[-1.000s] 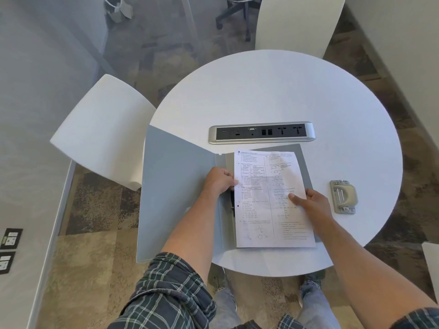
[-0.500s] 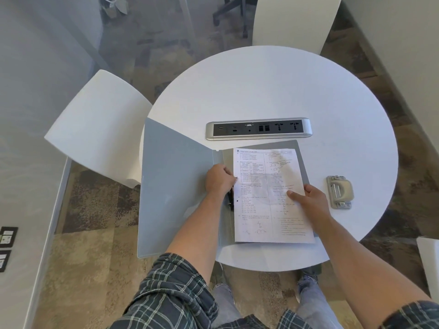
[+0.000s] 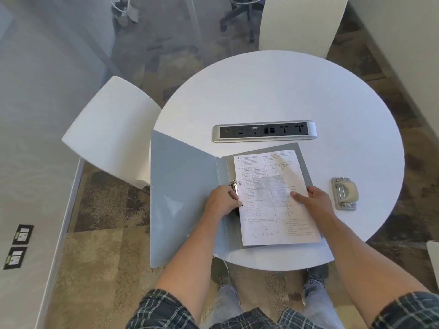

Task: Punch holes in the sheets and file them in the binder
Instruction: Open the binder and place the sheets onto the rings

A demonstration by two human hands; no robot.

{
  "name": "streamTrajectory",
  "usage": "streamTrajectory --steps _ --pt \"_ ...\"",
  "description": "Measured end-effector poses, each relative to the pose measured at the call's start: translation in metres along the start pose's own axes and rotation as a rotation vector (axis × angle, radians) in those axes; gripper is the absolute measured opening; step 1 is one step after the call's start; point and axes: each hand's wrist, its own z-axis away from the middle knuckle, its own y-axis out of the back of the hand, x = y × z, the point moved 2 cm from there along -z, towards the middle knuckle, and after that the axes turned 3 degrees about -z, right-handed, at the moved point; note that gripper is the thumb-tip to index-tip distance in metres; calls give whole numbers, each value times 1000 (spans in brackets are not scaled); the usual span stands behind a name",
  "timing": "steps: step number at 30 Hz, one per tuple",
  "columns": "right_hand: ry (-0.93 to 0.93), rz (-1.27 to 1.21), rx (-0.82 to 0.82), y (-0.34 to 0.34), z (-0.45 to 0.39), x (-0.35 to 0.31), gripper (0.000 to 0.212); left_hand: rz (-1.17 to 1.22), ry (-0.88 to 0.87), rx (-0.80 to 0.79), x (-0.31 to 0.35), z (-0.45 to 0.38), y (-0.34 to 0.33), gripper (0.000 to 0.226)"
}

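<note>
Two hands at work over the binder [image 3: 190,191], which lies open on the worktop [image 3: 273,91], cover flapped left past the rim. Left hand [image 3: 222,203] curls on the ring mechanism [image 3: 234,186] at the spine. Just right of the spine lies the sheet [image 3: 273,198], long axis running away from the person; right hand [image 3: 313,201] pinches its right edge, forefinger flat on top. Judgement: left edge must meet the rings; left hand nearer. Hole punch [image 3: 344,193] rests right of the binder, power strip [image 3: 264,131] beyond.
</note>
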Motion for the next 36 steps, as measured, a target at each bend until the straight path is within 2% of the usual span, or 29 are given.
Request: streamTrajectory --steps 2,6,11,18,23,29,36 --pt "0 -5 -3 0 1 0 19 76 16 -10 0 0 0 26" --pt "-1 5 -4 0 3 -3 21 193 43 -48 -1 -2 -3 28" --pt "-6 13 -10 1 4 -3 21 129 35 -104 2 -4 -1 28" --pt "-43 -49 -42 3 2 -3 26 39 28 -77 3 -4 -5 22" --pt "-31 -39 -45 2 4 -4 27 76 24 -63 1 -3 -9 22" --pt "-27 -53 -68 3 2 -3 29 251 -30 -210 -4 -3 -4 23" --pt "-21 -54 -81 4 2 0 30 223 -29 -188 -5 -2 -6 26"
